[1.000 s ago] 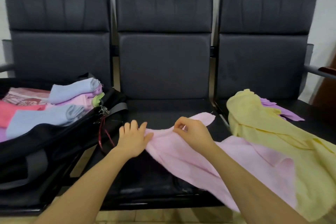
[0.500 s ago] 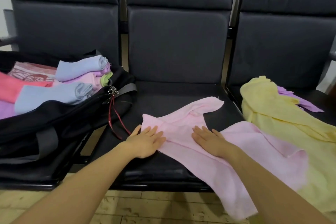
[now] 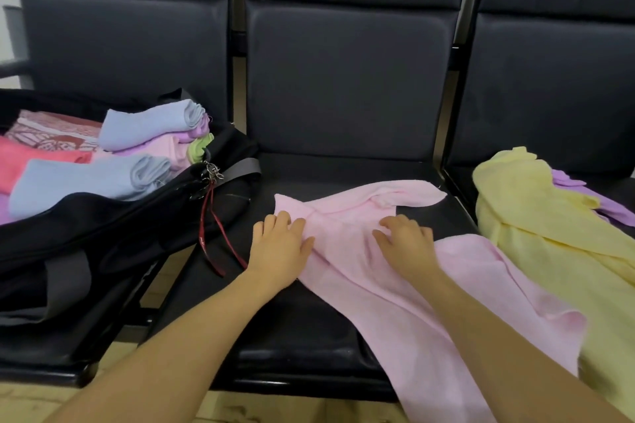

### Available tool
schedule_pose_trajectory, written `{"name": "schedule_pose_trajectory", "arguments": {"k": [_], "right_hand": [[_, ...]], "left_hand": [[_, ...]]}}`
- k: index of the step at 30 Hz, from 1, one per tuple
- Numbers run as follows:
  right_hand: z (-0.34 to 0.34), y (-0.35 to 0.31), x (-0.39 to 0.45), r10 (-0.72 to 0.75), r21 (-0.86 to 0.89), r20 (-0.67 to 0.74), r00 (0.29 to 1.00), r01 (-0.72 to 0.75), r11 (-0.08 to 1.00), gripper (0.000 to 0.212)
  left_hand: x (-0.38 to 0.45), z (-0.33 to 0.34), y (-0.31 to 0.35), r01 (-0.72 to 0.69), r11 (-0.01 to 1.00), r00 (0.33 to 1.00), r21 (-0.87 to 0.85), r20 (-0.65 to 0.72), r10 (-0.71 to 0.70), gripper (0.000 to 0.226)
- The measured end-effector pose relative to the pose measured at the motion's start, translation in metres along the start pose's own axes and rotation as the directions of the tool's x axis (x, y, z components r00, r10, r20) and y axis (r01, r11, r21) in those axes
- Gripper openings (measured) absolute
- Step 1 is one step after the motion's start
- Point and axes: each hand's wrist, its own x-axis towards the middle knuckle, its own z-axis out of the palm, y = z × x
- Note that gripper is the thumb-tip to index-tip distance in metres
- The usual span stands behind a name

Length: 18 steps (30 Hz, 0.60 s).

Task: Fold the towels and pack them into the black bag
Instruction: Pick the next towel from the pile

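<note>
Head view looks down on a row of dark padded seats [image 3: 347, 86], three side by side. On the left seat sits the black bag [image 3: 113, 233], unzipped, with folded towels [image 3: 103, 161] packed inside in blue, pink, lilac and green; a red cord [image 3: 220, 240] hangs from its zip pull over the near side. On the right seat lies a crumpled yellow towel [image 3: 549, 244], with a purple towel [image 3: 608, 206] showing from behind its far edge. Across the middle seat spreads the pink towel [image 3: 395, 302], unfolded and creased, its near end hanging over the front edge of the seat and its far corner reaching toward the right seat. The left hand [image 3: 278, 251] rests flat on the left edge of the pink towel, fingers [image 3: 275, 225] straight and released, partly on the seat. The right hand [image 3: 405, 244] lies on the middle of the pink towel, its fingers slightly bent and pressing down on the cloth, not pinching it. The two hands are near each other but apart.
</note>
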Motion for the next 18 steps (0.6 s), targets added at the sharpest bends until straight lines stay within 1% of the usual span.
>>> {"name": "schedule_pose_trajectory", "arguments": {"k": [1, 2, 3, 4, 5, 7, 11, 12, 13, 14, 16, 18], "right_hand": [[0.001, 0.004, 0.001, 0.014, -0.039, -0.021, 1.000, -0.015, 0.999, 0.035], [0.002, 0.007, 0.002, 0.037, -0.073, -0.024, 0.999, -0.039, 0.997, 0.034], [0.004, 0.009, 0.002, 0.066, -0.106, -0.020, 0.998, -0.068, 0.992, 0.035], [0.006, 0.011, 0.003, 0.098, -0.137, -0.011, 0.995, -0.099, 0.986, 0.037], [0.007, 0.012, 0.004, 0.126, -0.158, 0.000, 0.992, -0.125, 0.979, 0.039], [0.008, 0.012, 0.006, 0.163, -0.139, 0.007, 0.987, -0.160, 0.977, 0.038], [0.008, 0.000, 0.008, 0.216, 0.017, 0.014, 0.976, -0.217, 0.976, 0.018], [0.007, -0.002, 0.009, 0.221, 0.055, -0.011, 0.975, -0.220, 0.974, 0.012], [0.005, -0.004, 0.010, 0.227, 0.113, -0.047, 0.973, -0.220, 0.969, 0.009], [0.001, -0.006, 0.010, 0.238, 0.191, -0.096, 0.966, -0.217, 0.957, 0.012], [-0.009, -0.011, 0.009, 0.251, 0.356, -0.202, 0.947, -0.168, 0.919, 0.022], [-0.022, -0.017, 0.004, 0.239, 0.460, -0.310, 0.920, -0.075, 0.885, 0.022]], "left_hand": [[-0.003, 0.001, 0.000, -0.032, 0.999, 0.998, 0.029, -0.058, 0.034, 0.036], [-0.007, 0.002, 0.001, -0.041, 0.998, 0.997, 0.055, -0.061, 0.044, 0.037], [-0.010, 0.003, 0.001, -0.030, 0.997, 0.999, 0.072, -0.024, 0.032, 0.039], [-0.014, 0.002, 0.003, -0.005, 0.997, 0.998, 0.080, 0.062, 0.000, 0.040], [-0.017, 0.004, 0.003, 0.021, 0.996, 0.994, 0.083, 0.108, -0.030, 0.040], [-0.018, 0.010, -0.001, 0.042, 0.996, 0.992, 0.080, 0.117, -0.051, 0.039], [-0.015, 0.005, -0.003, 0.063, 0.997, 0.990, 0.044, 0.126, -0.068, 0.029], [-0.013, 0.004, -0.003, 0.068, 0.997, 0.989, 0.040, 0.132, -0.073, 0.027], [-0.013, 0.004, -0.004, 0.056, 0.997, 0.995, 0.045, 0.085, -0.059, 0.023], [-0.012, 0.001, -0.004, 0.041, 0.998, 0.999, 0.056, -0.001, -0.041, 0.021], [-0.007, -0.005, -0.007, 0.041, 0.994, 0.996, 0.097, -0.081, -0.033, 0.033], [-0.002, -0.011, -0.011, 0.073, 0.986, 0.988, 0.150, -0.148, -0.051, 0.041]]}}
